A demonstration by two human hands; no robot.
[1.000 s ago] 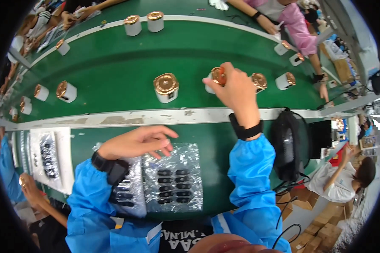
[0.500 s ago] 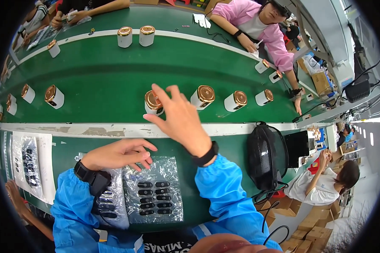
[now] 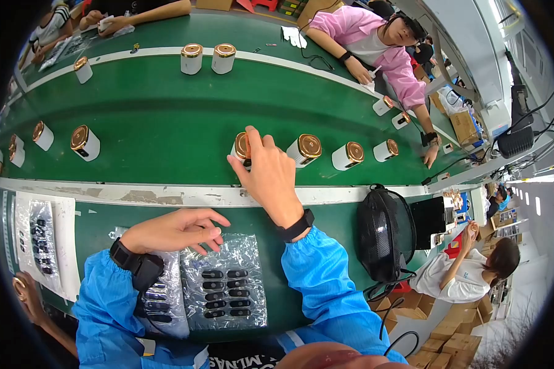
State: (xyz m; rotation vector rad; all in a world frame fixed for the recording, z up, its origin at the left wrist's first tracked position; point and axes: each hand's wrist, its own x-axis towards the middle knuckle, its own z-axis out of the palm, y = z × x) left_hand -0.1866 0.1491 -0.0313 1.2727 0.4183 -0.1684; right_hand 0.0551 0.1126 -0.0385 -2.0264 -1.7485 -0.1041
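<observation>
Right hand: the right hand (image 3: 269, 175) is reaching past the rail and gripping a white canister from above, thumb spreading at its left side and index finger lying over the top.
Gripped canister: this white canister (image 3: 237, 146) is standing upright on the green belt (image 3: 166, 117), showing a shiny copper top between thumb and finger.
Left hand: the left hand (image 3: 173, 232) is holding nothing; it is hovering open, fingers loosely curling, near the upper edge of a clear bag.
Clear bag: the clear bag (image 3: 224, 262) is lying on the green bench (image 3: 301, 246), showing black oval pieces (image 3: 235, 294) in two columns.
Second bag: another plastic bag (image 3: 173, 307) is lying just beside it, the left forearm partly covering it.
Row on the right: three similar canisters (image 3: 348, 156) are standing to the right of the gripped one.
Row on the left: more canisters (image 3: 85, 143) are standing well apart on the left.
Rail: a pale, scuffed rail (image 3: 148, 195) is running between belt and bench.
Mesh bag: a black mesh bag (image 3: 385, 234) is resting right of the right forearm.
Across: a person in pink (image 3: 406, 80) is sitting beyond the belt.
</observation>
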